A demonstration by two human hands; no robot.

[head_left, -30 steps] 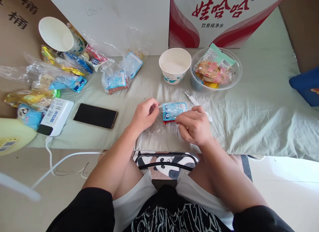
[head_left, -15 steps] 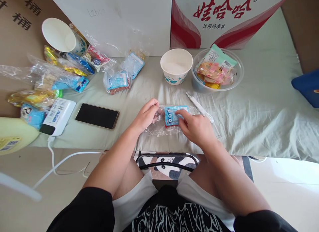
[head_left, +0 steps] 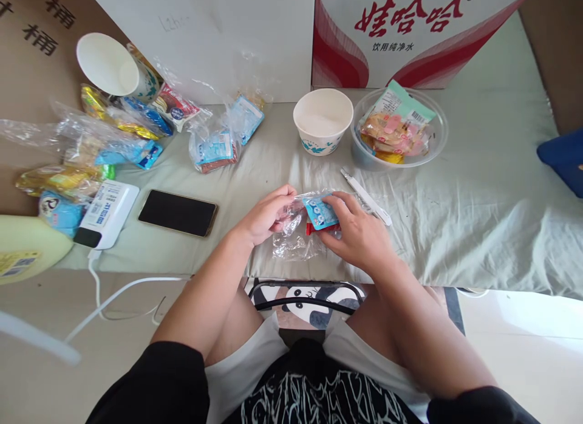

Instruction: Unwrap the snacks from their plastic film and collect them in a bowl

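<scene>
My left hand (head_left: 269, 214) is closed on the edge of a clear plastic bag (head_left: 294, 246) lying near the table's front edge. My right hand (head_left: 357, 232) grips a small blue packet (head_left: 320, 211) from its right side, thumb below and fingers above. A red packet (head_left: 311, 228) peeks out under the blue one. The clear film lies around both packets; whether they are inside it or on top, I cannot tell. Just beyond my right hand lies a white utility knife (head_left: 367, 196), its tip pointing away to the left.
Behind stand a paper bowl (head_left: 322, 123) and a clear plastic bowl (head_left: 437, 135) of snack packets. Left are a phone (head_left: 178, 212), a white power bank (head_left: 107, 211) with a cable, bagged snacks (head_left: 216, 150) and a tipped paper bucket (head_left: 109, 65). A carton (head_left: 410, 41) backs the table.
My right hand has gone from a fingertip touching the flat blue packet to gripping it, and the packet is now tilted. The red packet shows more. My left hand has shifted slightly.
</scene>
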